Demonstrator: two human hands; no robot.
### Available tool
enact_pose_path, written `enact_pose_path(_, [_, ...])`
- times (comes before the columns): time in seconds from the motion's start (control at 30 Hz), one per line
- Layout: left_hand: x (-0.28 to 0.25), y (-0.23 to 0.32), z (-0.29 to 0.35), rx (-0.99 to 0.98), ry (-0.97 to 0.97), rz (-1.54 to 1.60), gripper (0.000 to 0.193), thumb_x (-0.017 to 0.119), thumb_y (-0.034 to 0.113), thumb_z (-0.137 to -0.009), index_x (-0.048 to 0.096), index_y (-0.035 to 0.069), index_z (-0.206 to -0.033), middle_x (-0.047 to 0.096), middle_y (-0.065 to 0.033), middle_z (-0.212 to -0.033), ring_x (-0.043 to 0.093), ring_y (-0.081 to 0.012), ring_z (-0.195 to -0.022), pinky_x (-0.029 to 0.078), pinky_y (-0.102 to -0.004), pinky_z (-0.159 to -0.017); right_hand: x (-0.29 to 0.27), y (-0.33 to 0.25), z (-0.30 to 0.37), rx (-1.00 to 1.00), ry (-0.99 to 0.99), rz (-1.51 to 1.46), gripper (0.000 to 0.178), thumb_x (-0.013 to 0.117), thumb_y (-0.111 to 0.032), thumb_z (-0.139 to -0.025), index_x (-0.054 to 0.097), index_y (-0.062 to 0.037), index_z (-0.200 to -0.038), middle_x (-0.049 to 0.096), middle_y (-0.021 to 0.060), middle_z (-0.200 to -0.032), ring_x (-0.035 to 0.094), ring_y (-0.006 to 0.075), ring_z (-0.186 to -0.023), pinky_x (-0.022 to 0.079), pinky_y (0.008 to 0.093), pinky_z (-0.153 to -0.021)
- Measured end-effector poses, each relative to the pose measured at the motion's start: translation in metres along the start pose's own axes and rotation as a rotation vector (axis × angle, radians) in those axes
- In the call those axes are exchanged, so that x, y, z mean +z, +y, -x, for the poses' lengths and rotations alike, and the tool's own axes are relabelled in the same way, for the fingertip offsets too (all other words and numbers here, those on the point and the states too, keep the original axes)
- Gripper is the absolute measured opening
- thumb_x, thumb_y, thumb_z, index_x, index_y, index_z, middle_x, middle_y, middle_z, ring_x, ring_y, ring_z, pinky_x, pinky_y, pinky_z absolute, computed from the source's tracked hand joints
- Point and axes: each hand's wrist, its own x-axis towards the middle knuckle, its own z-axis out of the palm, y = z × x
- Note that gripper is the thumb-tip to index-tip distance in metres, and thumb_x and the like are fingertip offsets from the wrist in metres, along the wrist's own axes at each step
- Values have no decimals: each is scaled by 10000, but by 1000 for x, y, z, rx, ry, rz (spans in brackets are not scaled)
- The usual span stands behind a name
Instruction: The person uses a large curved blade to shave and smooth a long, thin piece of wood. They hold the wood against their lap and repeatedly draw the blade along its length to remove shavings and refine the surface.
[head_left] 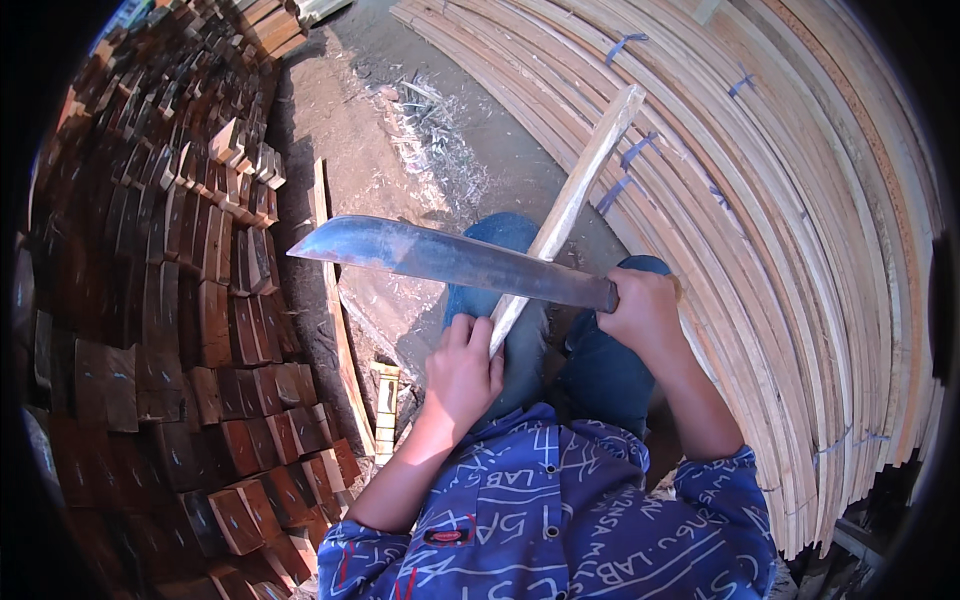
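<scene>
My left hand [464, 366] is closed around the near end of a pale wooden stick [575, 190], which slants up and away to the right over my knees. In my right hand [642, 308] is the dark handle of a machete [430, 256]. Its broad, stained steel blade lies crosswise over the stick, with the tip pointing left. Whether the blade touches the stick I cannot tell. The butt of the handle [677, 290] shows just past my right fist.
Stacked dark timber blocks [230, 410] rise on the left. Long pale wooden strips [760, 200], bundled with blue ties [640, 150], fill the right. Wood shavings [440, 140] litter the ground ahead. A thin plank [338, 310] and a short yellowish wood piece [386, 408] lie left of my legs.
</scene>
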Motion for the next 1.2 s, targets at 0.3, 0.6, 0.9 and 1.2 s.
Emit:
enact_pose_path(0.3, [-2,-5,4,-1,86,45,234,650,91,-862,566,29,-1071,567,-203,-967,613,-446,-787,509,-503,-662,-2,-22,-22,-97,116,31,192,716,-131,-613,691,-66,-792,679,136,-737,675,342,-712,534,436,-657])
enact_pose_path(0.6, [3,-5,4,-22,52,28,283,675,169,-842,580,71,-1089,565,-150,-1032,626,-376,-898,530,-477,-711,-9,13,-1,-11,155,15,204,726,-105,-607,694,-73,-806,685,123,-758,675,318,-696,532,417,-635])
enact_pose_path(0.9, [-7,-12,1,-43,66,87,216,658,109,-849,572,56,-1040,554,-179,-963,611,-411,-837,517,-492,-709,-42,77,-9,406,381,13,145,698,-111,-686,638,16,-721,607,197,-623,630,398,-634,483,441,-585])
enact_pose_path(1.2, [-13,-15,-6,-71,26,164,191,674,110,-861,575,45,-1011,582,-183,-894,621,-444,-772,511,-507,-671,15,10,-2,174,52,-125,167,712,-176,-634,685,-54,-745,654,159,-663,665,367,-675,518,457,-628])
